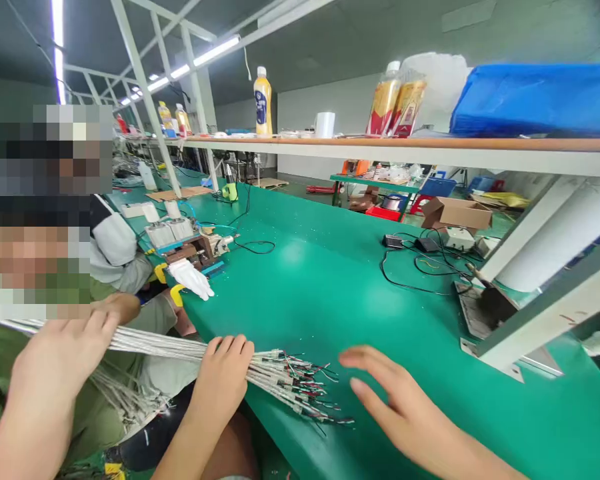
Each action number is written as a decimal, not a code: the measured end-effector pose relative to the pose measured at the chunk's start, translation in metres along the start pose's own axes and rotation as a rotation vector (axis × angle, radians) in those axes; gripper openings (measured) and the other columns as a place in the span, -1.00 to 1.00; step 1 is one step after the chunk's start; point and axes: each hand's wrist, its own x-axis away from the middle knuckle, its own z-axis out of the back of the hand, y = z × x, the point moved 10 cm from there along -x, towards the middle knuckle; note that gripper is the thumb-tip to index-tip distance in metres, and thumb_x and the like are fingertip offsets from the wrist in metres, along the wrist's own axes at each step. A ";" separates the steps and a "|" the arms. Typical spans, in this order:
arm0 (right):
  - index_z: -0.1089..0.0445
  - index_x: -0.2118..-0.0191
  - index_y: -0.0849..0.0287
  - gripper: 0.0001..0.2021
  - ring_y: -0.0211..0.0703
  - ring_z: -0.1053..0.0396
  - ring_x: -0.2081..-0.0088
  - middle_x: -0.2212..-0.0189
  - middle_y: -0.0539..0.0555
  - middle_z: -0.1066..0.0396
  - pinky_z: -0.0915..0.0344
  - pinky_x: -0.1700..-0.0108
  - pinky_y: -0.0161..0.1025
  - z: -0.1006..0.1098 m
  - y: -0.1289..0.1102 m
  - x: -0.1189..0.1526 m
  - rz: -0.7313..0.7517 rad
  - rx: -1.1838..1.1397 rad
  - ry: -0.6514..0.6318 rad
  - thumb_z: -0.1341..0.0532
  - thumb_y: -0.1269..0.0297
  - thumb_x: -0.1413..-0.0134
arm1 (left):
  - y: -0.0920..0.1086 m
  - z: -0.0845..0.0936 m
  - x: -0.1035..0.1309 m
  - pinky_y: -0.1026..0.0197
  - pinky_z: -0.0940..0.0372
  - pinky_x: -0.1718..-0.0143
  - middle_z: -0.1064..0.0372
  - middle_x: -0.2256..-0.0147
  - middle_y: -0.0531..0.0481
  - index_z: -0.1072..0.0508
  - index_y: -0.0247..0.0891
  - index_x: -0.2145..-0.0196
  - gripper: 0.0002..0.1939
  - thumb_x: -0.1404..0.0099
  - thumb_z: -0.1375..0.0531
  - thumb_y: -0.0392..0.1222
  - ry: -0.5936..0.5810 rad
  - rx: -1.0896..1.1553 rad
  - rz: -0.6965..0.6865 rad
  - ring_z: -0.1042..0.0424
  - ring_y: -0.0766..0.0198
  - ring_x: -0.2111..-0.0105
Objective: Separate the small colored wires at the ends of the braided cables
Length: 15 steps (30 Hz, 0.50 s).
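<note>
My left hand (226, 367) is closed round a bundle of grey-white braided cables (160, 344), close to its stripped ends. Past my fingers the ends fan out over the green table, showing thin red, black and white wires (313, 387). To the right of these wire tips, my right hand (393, 403) hovers over the table, thumb and fingers apart, holding nothing. Further left along the same bundle, a co-worker's hand (67, 353) rests on the cables, with another hand (117, 307) behind it.
A small bench machine (190, 240) with a white glove (191, 277) stands at the table's left. More cables (130, 397) lie on a lap. On the right are black cords (420, 257), a metal stand (480, 313) and a post (550, 313). A shelf (350, 148) with bottles crosses above.
</note>
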 end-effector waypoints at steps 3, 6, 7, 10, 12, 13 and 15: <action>-0.28 -0.20 0.15 -0.61 0.10 -0.16 -0.26 -0.18 0.23 -0.28 -0.20 -0.27 0.10 -0.024 -0.040 -0.052 0.081 0.135 -0.105 -0.07 0.16 -0.35 | 0.005 -0.005 0.008 0.00 -0.13 0.11 -0.34 0.28 -0.06 -0.39 -0.23 0.30 -0.66 -0.10 0.01 -0.58 0.015 0.029 0.012 -0.30 0.08 0.22; -0.17 -0.29 0.35 -0.33 0.44 0.10 -0.34 -0.25 0.42 -0.15 0.09 -0.32 0.38 -0.075 -0.081 -0.086 0.156 0.383 -0.245 -0.26 0.08 -0.18 | 0.005 -0.014 0.007 0.03 -0.11 0.17 -0.33 0.31 -0.06 -0.40 -0.24 0.29 -0.70 -0.14 -0.03 -0.55 0.018 0.085 0.078 -0.30 0.07 0.24; -0.11 -0.32 0.41 -0.25 0.48 0.09 -0.33 -0.26 0.46 -0.12 0.09 -0.31 0.39 -0.093 -0.090 -0.093 0.167 0.414 -0.284 -0.29 0.08 -0.14 | 0.004 -0.016 0.005 0.03 -0.11 0.17 -0.33 0.30 -0.06 -0.41 -0.25 0.25 -0.72 -0.18 -0.05 -0.52 0.029 0.108 0.100 -0.30 0.08 0.24; 0.04 -0.37 0.44 -0.21 0.35 -0.19 -0.20 -0.20 0.46 -0.20 -0.16 -0.23 0.21 -0.138 -0.106 -0.111 0.184 0.349 -0.350 -0.27 0.27 -0.11 | -0.004 -0.018 0.001 0.03 -0.12 0.15 -0.33 0.29 -0.08 -0.42 -0.29 0.13 -0.77 -0.33 -0.03 -0.41 0.083 0.183 0.174 -0.30 0.09 0.24; -0.02 -0.35 0.38 -0.29 0.18 -0.32 -0.08 -0.13 0.38 -0.30 -0.25 -0.14 0.05 -0.154 -0.109 -0.117 0.185 0.251 -0.312 -0.20 0.42 -0.08 | -0.013 -0.019 0.006 0.00 -0.12 0.11 -0.33 0.27 -0.12 -0.42 -0.31 0.10 -0.73 -0.38 0.02 -0.39 0.107 0.281 0.242 -0.29 0.08 0.22; -0.10 -0.31 0.32 -0.36 0.12 -0.34 -0.04 -0.09 0.33 -0.34 -0.26 -0.10 -0.01 -0.158 -0.108 -0.118 0.180 0.201 -0.273 -0.16 0.45 -0.09 | -0.019 -0.021 0.012 -0.03 -0.13 0.08 -0.33 0.24 -0.15 -0.43 -0.31 0.10 -0.71 -0.38 0.05 -0.40 0.122 0.386 0.277 -0.29 0.07 0.20; -0.31 -0.14 0.22 -0.55 0.07 -0.36 0.02 0.02 0.23 -0.42 -0.26 -0.04 -0.03 -0.167 -0.097 -0.114 0.166 0.122 -0.189 -0.09 0.48 -0.12 | -0.029 -0.025 0.031 -0.06 -0.15 0.02 -0.34 0.17 -0.20 -0.44 -0.30 0.10 -0.70 -0.39 0.05 -0.39 0.158 0.648 0.329 -0.29 0.08 0.15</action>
